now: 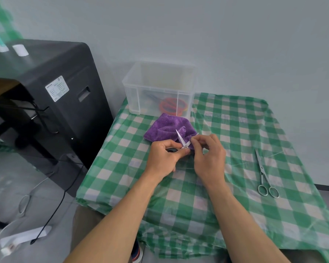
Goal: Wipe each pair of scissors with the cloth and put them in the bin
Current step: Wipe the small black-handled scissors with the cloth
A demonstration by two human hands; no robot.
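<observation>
Left hand [164, 155] gripped the small black-handled steel scissors [183, 141] over the near edge of the purple towelling cloth [167, 128], right hand [210, 155] pinching cloth against one spread blade; a slip could cut skin.

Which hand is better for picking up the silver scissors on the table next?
Probably the right hand: the silver scissors lie on its side of the table, and it only pinches the purple cloth. The left hand grips the small scissors.
</observation>
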